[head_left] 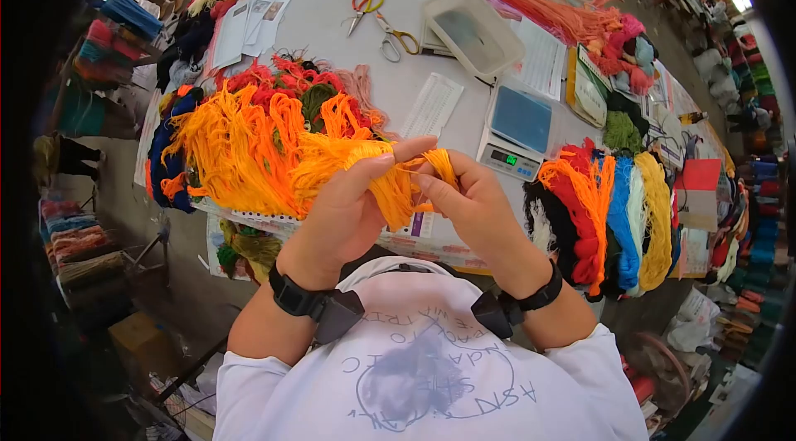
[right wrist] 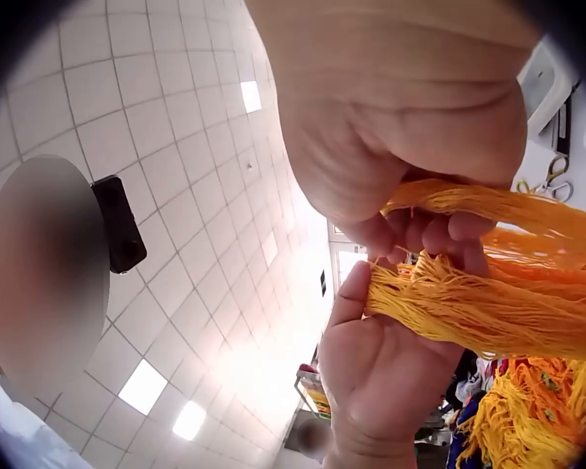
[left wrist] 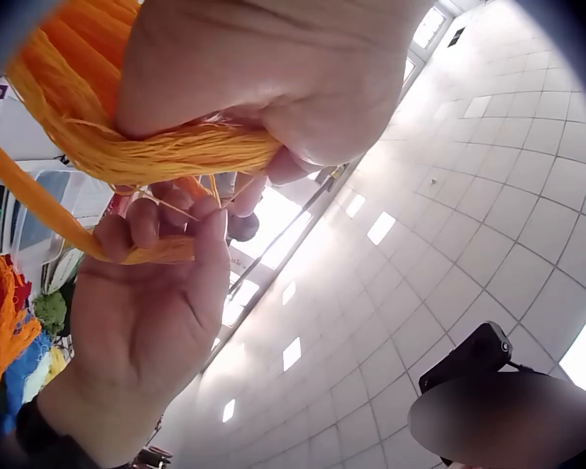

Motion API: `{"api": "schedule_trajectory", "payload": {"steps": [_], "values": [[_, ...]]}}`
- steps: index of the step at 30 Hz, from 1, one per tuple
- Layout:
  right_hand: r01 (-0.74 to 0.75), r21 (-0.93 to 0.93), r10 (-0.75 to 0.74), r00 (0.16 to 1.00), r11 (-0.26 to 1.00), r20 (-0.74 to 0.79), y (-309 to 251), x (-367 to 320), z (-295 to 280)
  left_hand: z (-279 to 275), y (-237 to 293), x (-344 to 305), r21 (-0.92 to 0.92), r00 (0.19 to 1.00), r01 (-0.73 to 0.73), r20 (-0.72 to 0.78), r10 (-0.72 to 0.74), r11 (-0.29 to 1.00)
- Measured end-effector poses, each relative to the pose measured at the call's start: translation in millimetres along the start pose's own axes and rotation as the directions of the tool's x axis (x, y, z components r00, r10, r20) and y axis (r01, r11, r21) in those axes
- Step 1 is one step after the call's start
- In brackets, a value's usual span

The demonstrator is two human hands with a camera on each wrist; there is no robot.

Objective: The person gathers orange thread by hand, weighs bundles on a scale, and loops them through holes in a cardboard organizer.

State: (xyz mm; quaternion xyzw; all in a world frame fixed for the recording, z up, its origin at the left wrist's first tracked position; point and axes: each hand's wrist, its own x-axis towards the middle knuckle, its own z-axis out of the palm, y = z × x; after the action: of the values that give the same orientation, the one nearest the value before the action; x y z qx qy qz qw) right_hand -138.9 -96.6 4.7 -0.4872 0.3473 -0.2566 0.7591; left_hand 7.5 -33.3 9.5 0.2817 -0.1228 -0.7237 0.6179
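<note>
A bundle of yellow-orange yarn (head_left: 400, 186) is held up over the near table edge between both hands. My left hand (head_left: 358, 192) grips the thick part of it, thumb and fingers curled round the strands. My right hand (head_left: 468, 196) pinches a thinner orange hank (head_left: 442, 165) at the bundle's end. The left wrist view shows the left hand (left wrist: 273, 78) clamped over the yarn (left wrist: 176, 151), with the right hand (left wrist: 146, 293) below holding loose threads. In the right wrist view the right hand (right wrist: 410, 117) is on top and the left hand (right wrist: 391, 371) holds the yarn (right wrist: 488, 313) from below.
A big heap of orange and red yarn (head_left: 265, 134) lies left on the white table (head_left: 332, 35). A digital scale (head_left: 518, 130), a white tray (head_left: 473, 31), two scissors (head_left: 365, 6), (head_left: 398, 39) and paper sheets lie behind. Coloured hanks (head_left: 609, 217) hang at the right edge.
</note>
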Motion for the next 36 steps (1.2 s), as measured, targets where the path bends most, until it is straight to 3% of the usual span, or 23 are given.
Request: {"api": "schedule_trajectory", "payload": {"steps": [4, 6, 15, 18, 24, 28, 33, 36], "values": [[0.046, -0.089, -0.049, 0.998, 0.995, -0.034, -8.1, -2.4, 11.7, -1.4, -2.0, -4.5, 0.041, 1.0, 0.007, 0.03, -0.008, 0.999], [0.033, -0.332, -0.048, 0.998, 0.943, -0.035, -3.8, -1.2, 9.6, 0.6, -2.8, -5.9, 0.064, 0.999, -0.001, 0.032, -0.001, 0.998], [0.065, -0.168, -0.071, 0.997, 0.984, -0.032, 4.2, 2.3, 14.5, -5.4, 1.1, -10.5, 0.004, 0.998, -0.016, 0.059, 0.016, 1.0], [0.123, -0.186, -0.136, 0.989, 0.975, -0.063, -0.7, 3.3, 27.5, -8.4, 1.0, -11.1, 0.022, 0.998, -0.017, 0.054, 0.016, 1.0], [0.064, -0.346, -0.075, 0.997, 0.936, -0.02, 7.0, 10.7, 17.5, -13.7, 4.5, -8.8, 0.03, 0.998, -0.009, 0.054, 0.008, 1.0], [0.092, -0.305, -0.112, 0.992, 0.948, -0.051, 7.8, 12.1, 22.7, -17.8, 8.1, -9.3, 0.035, 0.998, -0.005, 0.069, 0.003, 0.999], [0.082, -0.415, -0.097, 0.995, 0.906, -0.016, 5.7, 15.5, 23.7, -16.9, 10.6, -8.6, 0.011, 0.998, -0.001, 0.068, 0.0, 1.0], [0.052, -0.359, -0.068, 0.997, 0.932, -0.031, 6.8, 16.5, 24.2, -19.3, 13.4, -8.4, -0.016, 0.998, 0.012, 0.059, -0.011, 1.0]]}}
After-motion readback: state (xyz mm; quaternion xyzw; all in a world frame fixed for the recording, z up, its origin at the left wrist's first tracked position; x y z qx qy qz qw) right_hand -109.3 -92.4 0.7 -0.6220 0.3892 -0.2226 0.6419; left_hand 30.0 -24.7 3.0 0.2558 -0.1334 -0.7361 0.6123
